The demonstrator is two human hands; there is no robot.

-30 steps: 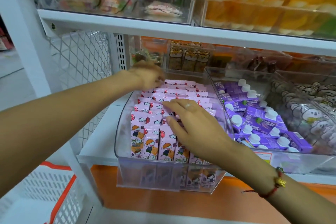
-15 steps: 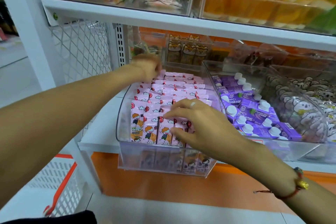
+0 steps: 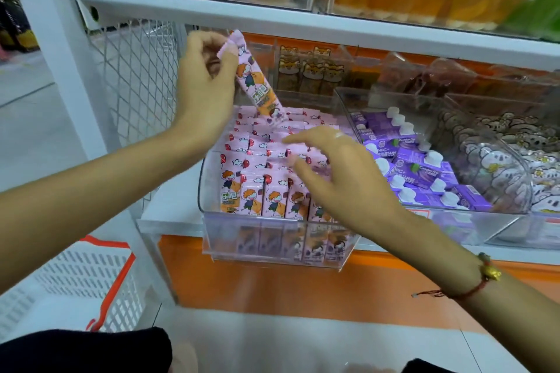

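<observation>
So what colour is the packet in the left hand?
The packet in the left hand is pink with a cartoon figure; head view.

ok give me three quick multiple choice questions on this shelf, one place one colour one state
1. Where is the lifted packet?
A) in the white basket
B) above the clear bin
C) on the floor

2. The cartons right of that bin are:
A) purple
B) green
C) black

3. The left hand is:
A) flat and empty
B) out of view
C) pinching the packet

Key: B, it is held tilted over the bin; A, purple boxes with white caps; C, it grips the packet's top end.
</observation>
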